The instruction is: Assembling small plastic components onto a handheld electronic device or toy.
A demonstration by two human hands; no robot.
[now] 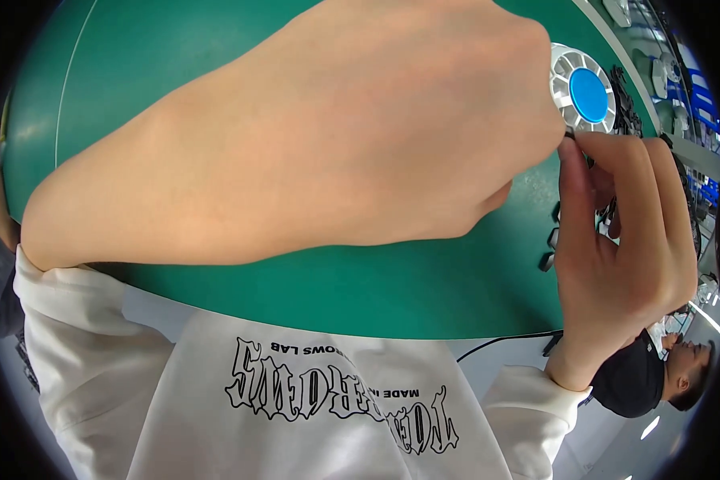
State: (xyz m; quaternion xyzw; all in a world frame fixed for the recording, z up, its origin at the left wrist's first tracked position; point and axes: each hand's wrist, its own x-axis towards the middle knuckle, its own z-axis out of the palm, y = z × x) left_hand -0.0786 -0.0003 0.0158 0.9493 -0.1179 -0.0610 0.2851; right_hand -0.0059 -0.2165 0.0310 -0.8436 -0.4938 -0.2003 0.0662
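Note:
My left hand (472,104) crosses over the table close to the view, its back turned up. Its fingers curl under and are mostly hidden, so what they hold, if anything, does not show. Just past its knuckles is a round white spoked part (603,72) with a blue disc (589,94) in its middle, partly covered by the hand. Whether the left fingers touch that part I cannot tell. My right hand (624,216) is closed in a pinch, thumb against forefinger, on a small black piece (569,134) beside the white part's lower edge.
Several small black pieces (547,262) lie on the green table (392,288) by my right hand. A pile of dark parts (628,104) sits beyond the white part. A black cable (496,342) runs along the near edge. Another person (636,376) is at the lower right.

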